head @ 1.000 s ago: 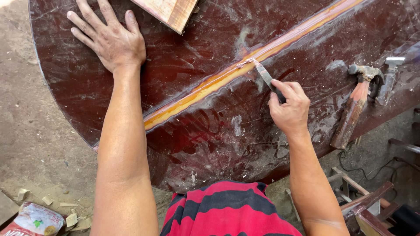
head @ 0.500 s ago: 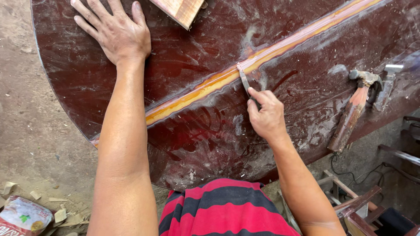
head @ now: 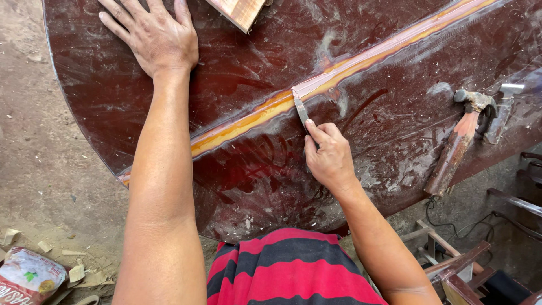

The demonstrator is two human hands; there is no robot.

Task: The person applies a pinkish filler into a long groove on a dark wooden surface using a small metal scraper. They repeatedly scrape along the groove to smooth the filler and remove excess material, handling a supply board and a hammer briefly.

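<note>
Right hand (head: 329, 160) grips a scraper (head: 301, 110), blade tip set on the near edge of the orange seam (head: 339, 70) that runs diagonally across the dark red round tabletop (head: 254, 169). Over the last second that hand has slid left and nearer along the seam; it was further right and higher up the strip a second ago. So the blade is working down the seam towards the near-left rim, pass by pass.

Left hand (head: 152, 36) lies flat and open on the far-left part of the top, fingers spread, holding nothing. Same spot as before, arm straight, looks like a brace.

Right of the scraper, well apart: a hammer (head: 460, 141) lying on the top, head far, handle towards the near edge. Far edge: corner of a pale wood board (head: 237, 10) just right of the left hand.

Seam looks paler right of the blade, more orange left of it. Can't tell if that's filler or glare.
</note>
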